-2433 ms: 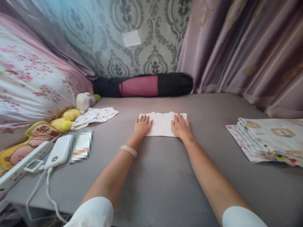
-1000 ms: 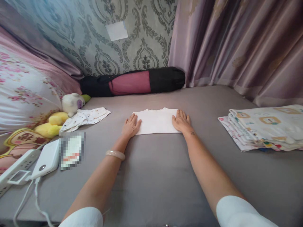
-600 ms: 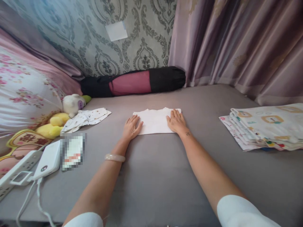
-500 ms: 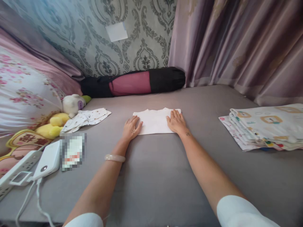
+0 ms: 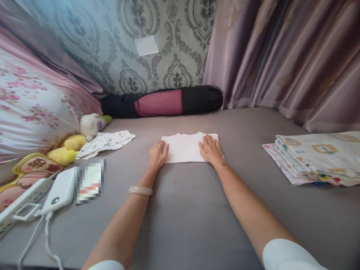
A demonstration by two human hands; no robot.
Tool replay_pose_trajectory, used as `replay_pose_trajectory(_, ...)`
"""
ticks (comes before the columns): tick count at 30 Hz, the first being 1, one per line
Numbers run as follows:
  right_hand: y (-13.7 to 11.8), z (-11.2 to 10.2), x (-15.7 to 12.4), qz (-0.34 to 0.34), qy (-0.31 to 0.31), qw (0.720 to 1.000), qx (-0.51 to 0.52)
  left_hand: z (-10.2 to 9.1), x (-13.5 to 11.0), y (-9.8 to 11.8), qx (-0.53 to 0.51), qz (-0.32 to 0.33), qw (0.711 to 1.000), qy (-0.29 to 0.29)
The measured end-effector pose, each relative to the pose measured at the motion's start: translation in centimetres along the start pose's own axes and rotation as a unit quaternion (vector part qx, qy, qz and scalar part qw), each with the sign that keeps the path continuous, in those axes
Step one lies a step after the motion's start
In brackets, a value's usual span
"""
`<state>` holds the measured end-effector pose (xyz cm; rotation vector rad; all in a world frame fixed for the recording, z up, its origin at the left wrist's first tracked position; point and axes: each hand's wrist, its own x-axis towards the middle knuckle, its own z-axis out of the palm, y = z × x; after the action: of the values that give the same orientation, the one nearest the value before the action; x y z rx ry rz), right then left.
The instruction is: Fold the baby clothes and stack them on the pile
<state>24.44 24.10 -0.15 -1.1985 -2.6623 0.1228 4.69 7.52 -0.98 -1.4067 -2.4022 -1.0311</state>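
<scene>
A white folded cloth [image 5: 184, 148], perhaps a small garment, lies flat on the grey bed sheet [image 5: 180, 210]; its far edge is slightly uneven. At its left edge rests my left hand [image 5: 158, 154], fingers stretched forward and thumb apart, with a pale bangle [image 5: 140, 190] on the forearm. My right hand [image 5: 210, 150] lies palm down on the cloth's right side, fingers extended and thumb out to the left. Neither hand grips anything. The cloth under my right palm is hidden.
Right: a stack of printed cloths [image 5: 317, 157]. Left: a crumpled spotted cloth [image 5: 108, 141], plush toys [image 5: 91, 125], a white power bank [image 5: 59, 190] with cables and a power strip [image 5: 26, 198]. A black and pink long bag [image 5: 160, 103] lies against the wall.
The whole view has shifted a little, so everything sits slightly lower and further right. My left hand's fingers look drawn closer together; both hands remain at the white cloth.
</scene>
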Motion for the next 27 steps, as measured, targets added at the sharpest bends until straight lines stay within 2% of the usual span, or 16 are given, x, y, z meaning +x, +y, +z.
replay_pose_trajectory(7, -0.8, -0.6, 0.6, 0.022, -0.043, 0.999, -0.004, -0.2, 0.4, -0.3, -0.02, -0.037, 0.999, 0.014)
replay_pose_trajectory(15, -3.6, 0.2, 1.0, 0.004, -0.022, 1.0, 0.017, -0.1, 0.6, -1.2, -0.081, -0.095, 0.991, 0.054)
replay_pose_trajectory(21, -3.4, 0.5, 1.1, 0.006, -0.035, 0.999, 0.011, -0.3, 0.7, -1.8, -0.175, -0.184, 0.961, 0.11)
replay_pose_trajectory(24, -3.7, 0.2, 1.2, 0.016, -0.045, 0.999, 0.014, -0.2, 0.8, -2.2, -0.221, -0.2, 0.943, 0.15)
replay_pose_trajectory(27, -5.1, -0.1, 1.3, 0.014, -0.029, 0.999, 0.025, 0.1, 0.9, -2.6, -0.25, -0.203, 0.932, 0.166)
